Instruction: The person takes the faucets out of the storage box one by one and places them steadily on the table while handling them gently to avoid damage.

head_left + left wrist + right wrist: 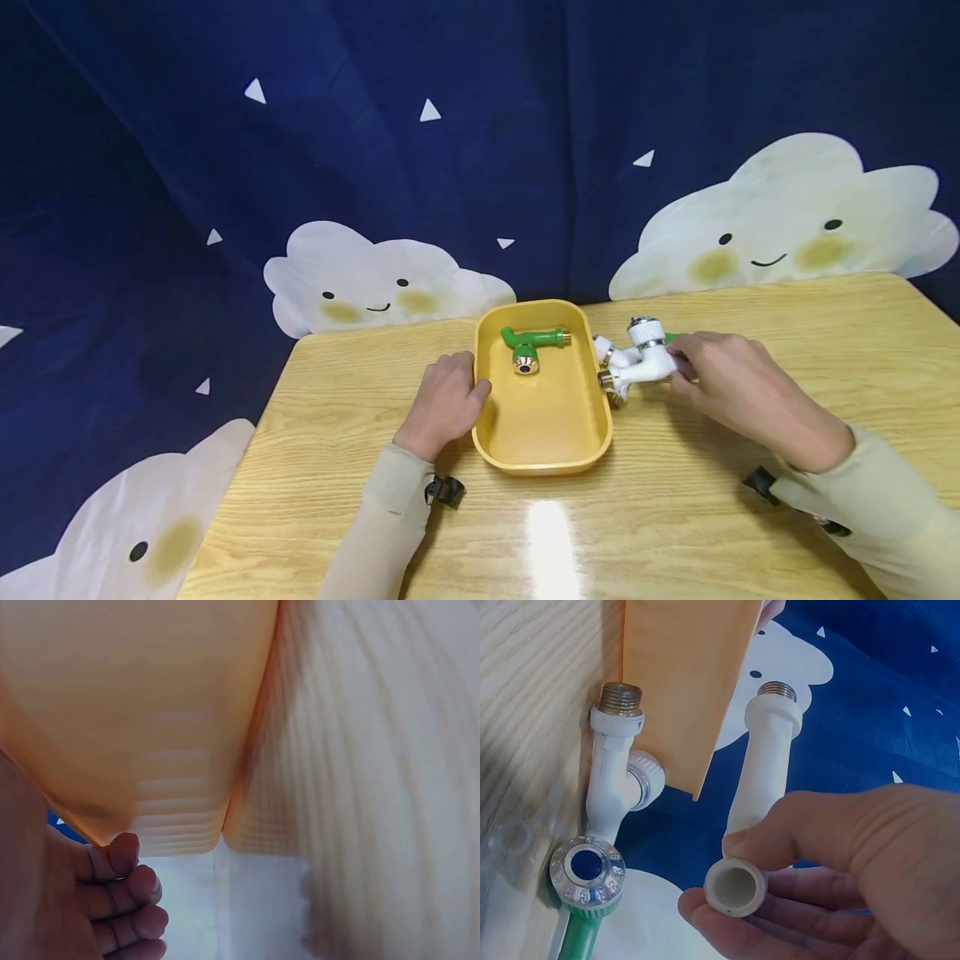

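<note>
A yellow plastic tray stands on the table, with a green faucet lying inside near its far end. My left hand grips the tray's left rim, the thumb over the edge and the fingers along the outer wall. To the right of the tray, my right hand pinches a white faucet by its spout; the threaded end points toward the tray's right rim. Below it, a second white faucet lies on the table beside the tray, partly hidden in the head view.
Another green faucet, with a chrome-ringed knob, lies by the second white faucet, mostly behind the right hand in the head view. The wooden table ends at a dark blue curtain printed with clouds.
</note>
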Motion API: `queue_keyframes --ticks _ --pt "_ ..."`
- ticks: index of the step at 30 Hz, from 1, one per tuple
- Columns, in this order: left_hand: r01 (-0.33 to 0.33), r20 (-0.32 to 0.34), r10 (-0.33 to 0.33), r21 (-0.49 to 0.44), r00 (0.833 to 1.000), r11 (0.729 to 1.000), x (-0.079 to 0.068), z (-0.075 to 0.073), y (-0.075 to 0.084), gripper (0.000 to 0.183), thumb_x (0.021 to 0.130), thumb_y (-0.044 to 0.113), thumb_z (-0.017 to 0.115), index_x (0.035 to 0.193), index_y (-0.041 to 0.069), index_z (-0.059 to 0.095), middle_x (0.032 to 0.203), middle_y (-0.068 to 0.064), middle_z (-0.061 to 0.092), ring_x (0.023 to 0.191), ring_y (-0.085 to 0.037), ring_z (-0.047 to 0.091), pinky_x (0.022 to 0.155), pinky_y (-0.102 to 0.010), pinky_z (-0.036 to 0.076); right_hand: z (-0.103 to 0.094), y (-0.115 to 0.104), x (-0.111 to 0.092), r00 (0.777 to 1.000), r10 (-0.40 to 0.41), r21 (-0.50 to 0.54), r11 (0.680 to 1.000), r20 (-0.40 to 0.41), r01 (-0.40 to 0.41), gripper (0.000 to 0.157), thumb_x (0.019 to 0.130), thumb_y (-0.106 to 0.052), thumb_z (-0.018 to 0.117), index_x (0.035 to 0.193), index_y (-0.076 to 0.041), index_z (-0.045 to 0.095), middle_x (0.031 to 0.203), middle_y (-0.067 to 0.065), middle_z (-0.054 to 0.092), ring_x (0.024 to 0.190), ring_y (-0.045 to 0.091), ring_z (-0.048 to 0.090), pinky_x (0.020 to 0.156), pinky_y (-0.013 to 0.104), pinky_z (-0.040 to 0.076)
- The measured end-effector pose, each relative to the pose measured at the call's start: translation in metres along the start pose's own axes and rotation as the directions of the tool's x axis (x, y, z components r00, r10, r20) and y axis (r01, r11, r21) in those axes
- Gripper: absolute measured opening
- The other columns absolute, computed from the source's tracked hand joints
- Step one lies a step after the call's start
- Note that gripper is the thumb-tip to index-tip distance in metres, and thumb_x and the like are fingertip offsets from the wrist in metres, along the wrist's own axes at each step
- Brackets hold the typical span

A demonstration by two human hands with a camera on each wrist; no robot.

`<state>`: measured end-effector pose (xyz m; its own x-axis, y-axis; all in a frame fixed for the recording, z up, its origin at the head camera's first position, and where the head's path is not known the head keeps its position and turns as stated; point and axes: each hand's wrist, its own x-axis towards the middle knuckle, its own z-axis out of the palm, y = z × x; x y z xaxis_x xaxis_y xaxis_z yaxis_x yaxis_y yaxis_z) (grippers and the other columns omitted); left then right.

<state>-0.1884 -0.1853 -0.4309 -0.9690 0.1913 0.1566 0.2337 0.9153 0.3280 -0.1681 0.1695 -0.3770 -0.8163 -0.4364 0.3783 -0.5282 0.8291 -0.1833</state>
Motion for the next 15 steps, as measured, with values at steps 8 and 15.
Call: queue_keyframes --ticks 8,15 --pt "0.001 0.007 -0.001 0.004 1.000 1.000 0.0003 -0.0001 0.0010 0.016 0.094 0.024 0.051 0.087 0.010 0.056 0.079 -0.005 0.054 0.077 -0.025 0.050 0.077 -0.038 0.041 0.0010 0.0043 -0.0004 1.000 -0.004 -0.013 1.000 -0.027 0.004 0.015 0.078 -0.003 0.072 0.075 -0.010 0.059 0.063 -0.004 0.043 0.059 0.010 0.037 0.052 0.024 0.027" --pt "0.008 0.004 -0.008 -0.009 1.000 1.000 -0.0003 0.0001 0.0001 0.016 0.093 0.023 0.051 0.086 0.010 0.055 0.078 -0.006 0.053 0.077 -0.025 0.050 0.076 -0.037 0.040 -0.0001 0.0056 0.0004 1.000 0.001 -0.015 1.000 -0.011 -0.001 0.018 0.079 -0.003 0.072 0.073 -0.011 0.057 0.063 -0.004 0.041 0.059 0.011 0.037 0.052 0.024 0.026"
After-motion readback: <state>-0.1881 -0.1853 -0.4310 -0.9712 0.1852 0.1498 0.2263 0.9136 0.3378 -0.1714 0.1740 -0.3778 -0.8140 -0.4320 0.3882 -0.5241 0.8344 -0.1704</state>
